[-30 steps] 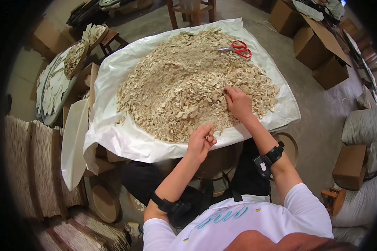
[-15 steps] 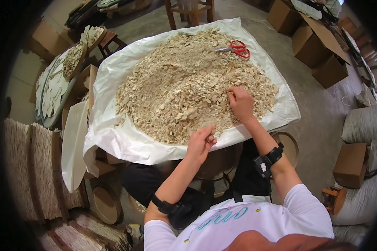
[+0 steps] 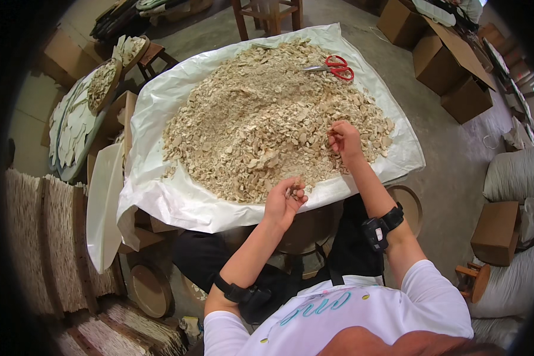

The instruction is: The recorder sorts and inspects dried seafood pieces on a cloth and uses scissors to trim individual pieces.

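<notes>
A broad heap of pale, dry, flaky pieces (image 3: 231, 130) lies on a white plastic sheet (image 3: 160, 204) in front of me. At the heap's near edge, my left hand (image 3: 282, 204) is palm up, its fingers curled round a few small tan flakes (image 3: 294, 188). Farther right, my right hand (image 3: 346, 142) is just over the heap with fingers bent together; whatever they hold, if anything, is too small to make out. Scissors (image 3: 339, 70) with red handles rest on the heap at the far right.
To the left stand a round tray of flat pale pieces (image 3: 77, 127) and a translucent plastic sheet (image 3: 105, 207). Cardboard boxes (image 3: 439, 62) are at the far right, with a wooden stool (image 3: 474, 282) and filled white sacks (image 3: 510, 178) nearer. A wooden stool (image 3: 270, 18) stands beyond the heap.
My right hand has shifted slightly right and turned, its fingers now curled inward. My left hand has stayed in place, its fingers opening slightly so small flakes show in them.
</notes>
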Motion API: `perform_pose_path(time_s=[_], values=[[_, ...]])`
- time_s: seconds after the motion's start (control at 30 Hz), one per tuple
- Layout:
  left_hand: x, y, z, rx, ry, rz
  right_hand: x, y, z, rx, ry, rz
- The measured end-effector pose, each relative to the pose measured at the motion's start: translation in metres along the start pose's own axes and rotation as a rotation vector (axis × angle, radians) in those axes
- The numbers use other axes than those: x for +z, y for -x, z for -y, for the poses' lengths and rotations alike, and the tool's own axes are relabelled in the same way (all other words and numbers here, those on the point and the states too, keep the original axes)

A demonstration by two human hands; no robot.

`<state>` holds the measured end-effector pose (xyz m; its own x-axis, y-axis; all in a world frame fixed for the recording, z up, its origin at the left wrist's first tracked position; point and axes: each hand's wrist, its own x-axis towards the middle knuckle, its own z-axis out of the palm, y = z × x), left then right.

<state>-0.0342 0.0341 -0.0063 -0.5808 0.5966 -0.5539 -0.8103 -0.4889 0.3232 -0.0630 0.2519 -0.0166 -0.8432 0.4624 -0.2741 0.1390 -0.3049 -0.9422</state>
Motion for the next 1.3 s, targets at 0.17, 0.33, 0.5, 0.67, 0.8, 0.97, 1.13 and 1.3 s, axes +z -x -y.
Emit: perform_pose_path(time_s=[0.17,0.33,0.5,0.67,0.8,0.97,1.13,1.3], values=[[0.0,0.001,-0.001,0.003,-0.024,-0.026,-0.001,-0.005,0.005,0.275,-0.509,0.092],[0.002,-0.002,0.002,-0.022,-0.022,0.003,0.001,-0.014,-0.007,-0.066,0.186,0.06],[0.001,0.0,0.001,-0.02,-0.02,-0.006,0.022,-0.004,-0.013,-0.497,1.014,-0.16],[-0.001,0.0,0.0,-0.015,-0.022,0.026,0.028,-0.003,-0.014,-0.525,1.251,-0.137],[0.002,0.0,0.0,-0.027,-0.015,0.034,0.013,-0.005,-0.024,-0.557,1.034,-0.205],[0.001,0.003,-0.002,-0.02,-0.028,0.017,0.007,0.014,0.0,0.149,-0.006,0.009],[0.001,0.0,0.0,-0.021,-0.037,0.015,0.0,0.013,0.003,0.195,-0.128,0.012],[0.001,0.0,0.001,-0.016,-0.054,0.022,-0.001,0.001,-0.016,-0.361,0.584,-0.065]])
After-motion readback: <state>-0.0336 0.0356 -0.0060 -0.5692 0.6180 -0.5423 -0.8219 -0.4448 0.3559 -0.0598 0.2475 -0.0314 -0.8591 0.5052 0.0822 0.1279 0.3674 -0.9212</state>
